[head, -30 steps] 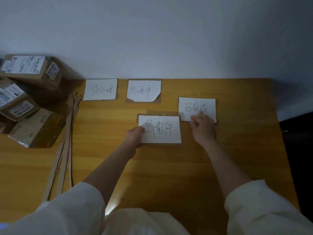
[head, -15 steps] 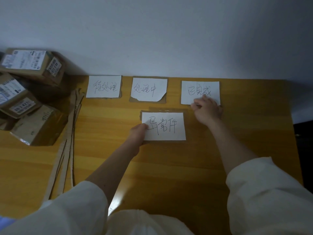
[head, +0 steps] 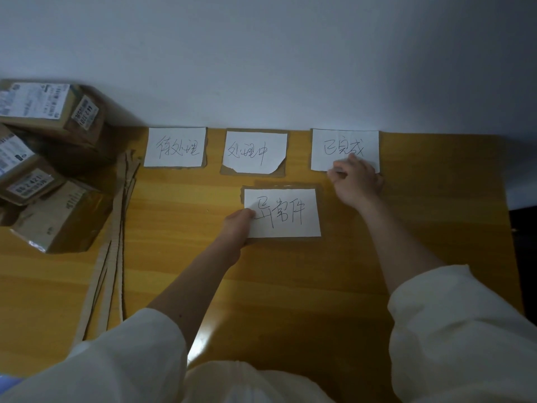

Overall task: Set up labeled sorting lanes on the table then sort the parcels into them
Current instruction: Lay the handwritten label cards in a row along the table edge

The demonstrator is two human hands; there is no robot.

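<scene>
Four white handwritten label cards on cardboard backing lie on the yellow wooden table [head: 406, 242]. Three sit in a row along the wall: the left card [head: 175, 147], the middle card [head: 255, 151] with a torn corner, and the right card [head: 344, 146]. My right hand [head: 356, 183] rests on the right card's near edge, fingers curled on it. The fourth card [head: 286, 212] lies nearer to me, below the row. My left hand [head: 236, 228] pinches its lower left corner. Brown cardboard parcels [head: 43, 158] with shipping labels are stacked at the far left.
Long thin cardboard strips [head: 116, 237] lie on the table between the parcels and the cards. A white wall runs along the table's far edge. The table's right edge drops off to a dark floor [head: 523, 271]. My white sleeves fill the bottom of the view.
My right hand has slid the right card away from me up to the wall, in line with the other two. My left hand stays on the fourth card's corner.
</scene>
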